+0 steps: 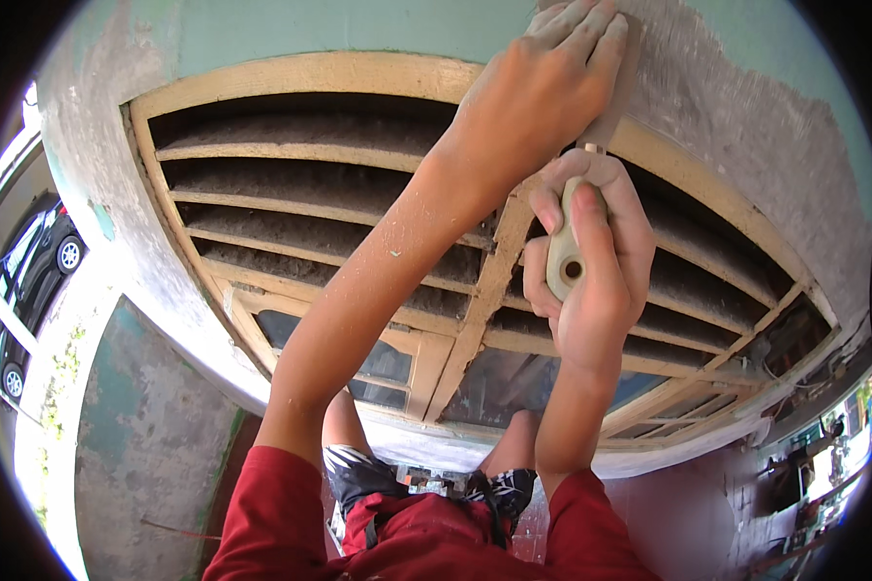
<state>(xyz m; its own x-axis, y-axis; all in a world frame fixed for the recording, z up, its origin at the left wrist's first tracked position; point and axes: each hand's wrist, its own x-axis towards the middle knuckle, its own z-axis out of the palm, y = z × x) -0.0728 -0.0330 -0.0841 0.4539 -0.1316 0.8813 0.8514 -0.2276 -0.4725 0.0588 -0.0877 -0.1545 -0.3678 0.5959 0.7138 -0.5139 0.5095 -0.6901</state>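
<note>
A scraper with a pale cream handle (pixel 563 254) and a flat grey blade (pixel 618 108) is in both my hands, up against the wall above a wooden louvred vent. My right hand (pixel 606 261) is closed round the handle, thumb along it, and a round hole shows in its lower end. Higher up, my left hand (pixel 552 73) presses on the blade with its fingers close together. The left fingertips reach the top edge of the view, and the left thumb is hidden. Around the blade the wall (pixel 736 107) is bare, rough grey, bordered by pale green paint (pixel 339 24).
The yellowish vent frame (pixel 300 76) holds several dusty slats (pixel 291 136), with glazed windows (pixel 494 387) below. A patchy low wall (pixel 150 436) stands at left, with a dark car (pixel 39 261) beyond. Cluttered objects (pixel 814 455) show at far right.
</note>
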